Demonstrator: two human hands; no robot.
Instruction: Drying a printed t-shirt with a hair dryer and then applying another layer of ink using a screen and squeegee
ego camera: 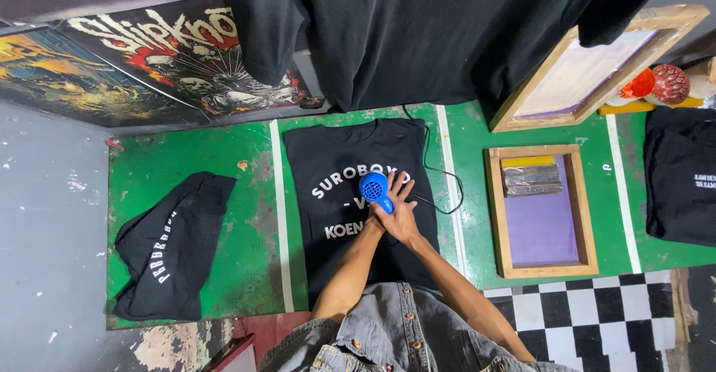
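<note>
left hand (371, 223) grip hidden, cannot tell | right hand (403, 211) grip closed on blue dryer (374, 188) | over black shirt (335, 215) | green table (224, 215)

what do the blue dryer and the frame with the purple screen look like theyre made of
Blue dryer: looks like moulded plastic, smooth with a slight sheen, perforated round face. Frame: appears to be bare pale wood, matte and paint-stained; its purple screen seems a flat stretched mesh, though the weave is too fine to confirm.
</note>
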